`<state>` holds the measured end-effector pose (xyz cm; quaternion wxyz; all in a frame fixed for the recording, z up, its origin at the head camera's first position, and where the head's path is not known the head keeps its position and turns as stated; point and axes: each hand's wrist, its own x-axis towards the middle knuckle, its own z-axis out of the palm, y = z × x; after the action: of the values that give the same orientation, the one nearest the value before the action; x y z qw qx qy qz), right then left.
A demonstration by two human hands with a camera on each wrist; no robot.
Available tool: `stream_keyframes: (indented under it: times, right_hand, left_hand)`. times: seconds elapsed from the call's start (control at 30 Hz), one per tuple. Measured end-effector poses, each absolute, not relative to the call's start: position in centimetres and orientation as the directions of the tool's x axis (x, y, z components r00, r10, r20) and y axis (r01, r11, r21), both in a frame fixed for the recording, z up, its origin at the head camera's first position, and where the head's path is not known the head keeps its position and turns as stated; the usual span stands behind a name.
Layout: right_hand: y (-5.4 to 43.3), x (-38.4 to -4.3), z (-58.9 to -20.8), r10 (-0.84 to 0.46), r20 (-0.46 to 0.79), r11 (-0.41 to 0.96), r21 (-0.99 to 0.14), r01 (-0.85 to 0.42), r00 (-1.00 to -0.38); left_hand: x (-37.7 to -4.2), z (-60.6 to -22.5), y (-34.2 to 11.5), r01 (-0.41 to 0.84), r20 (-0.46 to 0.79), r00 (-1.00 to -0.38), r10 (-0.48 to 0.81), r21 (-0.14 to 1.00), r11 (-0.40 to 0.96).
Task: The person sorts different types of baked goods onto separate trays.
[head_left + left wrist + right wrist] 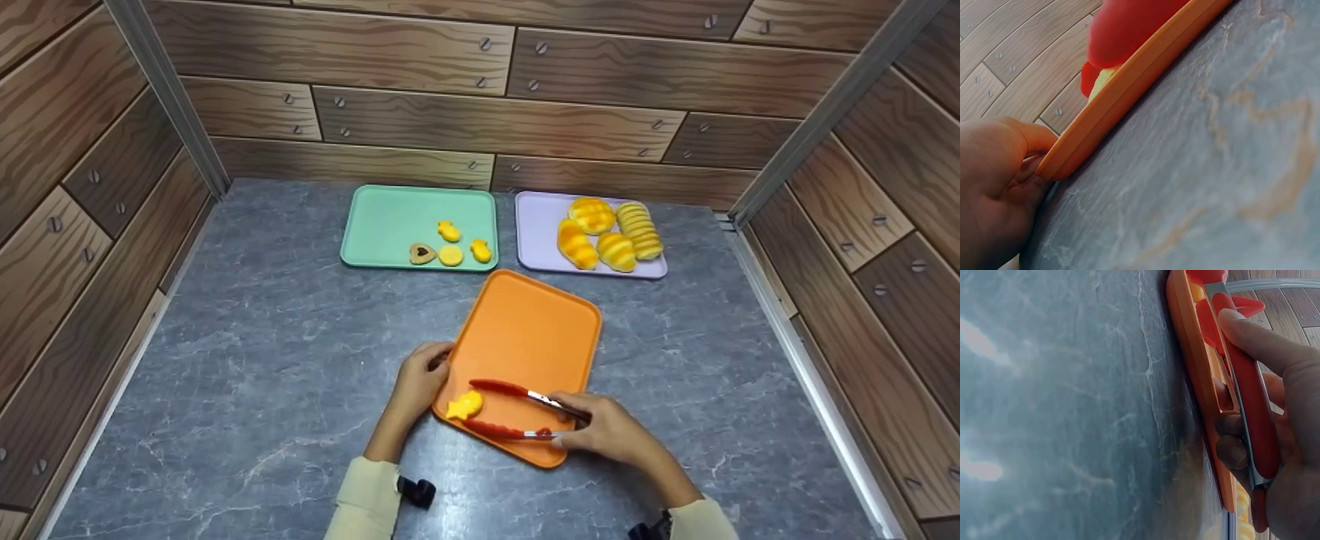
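Observation:
In the head view my left hand (420, 381) holds the left edge of an orange tray (525, 330); the left wrist view shows my thumb and fingers at the tray's rim (1095, 129). My right hand (611, 427) grips a pair of red-tipped tongs (504, 388) over the near part of this tray. The tongs are spread, with a yellow fish-shaped cookie (466, 405) between and beside their tips. In the right wrist view my thumb presses along the red tong handle (1252, 410), while the curled fingers are partly hidden behind it.
Behind on the left lies a green tray (397, 221) with two yellow fish-shaped cookies, a round yellow cookie (451, 256) and a heart cookie (422, 253). A lilac tray (536, 232) beside it bears several bread rolls (592, 216). Wood-patterned walls (420, 112) enclose the grey table (247, 360).

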<state>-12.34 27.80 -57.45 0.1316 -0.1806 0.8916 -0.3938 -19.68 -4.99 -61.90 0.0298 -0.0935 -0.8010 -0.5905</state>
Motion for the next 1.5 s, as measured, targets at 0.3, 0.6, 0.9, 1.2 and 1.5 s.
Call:
stream_keyframes:
  times: [0.3,0.6,0.9,1.2,1.5]
  right_hand:
    - [27.7,-12.1,-57.6,-0.421,-0.064,0.649,-0.718,-0.251,-0.905]
    - [27.7,-11.6,-57.9,-0.397,-0.020,0.648,-0.714,-0.265,-0.918]
    - [27.8,-11.4,-58.0,-0.313,-0.075,0.627,-0.765,-0.147,-0.947]
    - [27.7,-11.9,-57.8,-0.160,-0.125,0.584,-0.812,0.008,-0.979]
    - [27.1,-12.4,-57.8,-0.096,-0.120,0.557,-0.829,0.047,-0.988]
  left_hand:
    - [-19.6,-61.6,-4.9,0.164,0.136,-0.984,0.115,0.944,0.286]
    - [-19.6,-61.7,-4.9,0.183,0.154,-0.981,0.122,0.941,0.285]
    - [-19.5,-61.8,-5.0,0.194,0.170,-0.980,0.108,0.937,0.290]
    - [-19.6,-61.8,-4.9,0.196,0.173,-0.979,0.107,0.941,0.276]
    - [-19.5,-61.7,-4.9,0.188,0.165,-0.980,0.107,0.946,0.265]
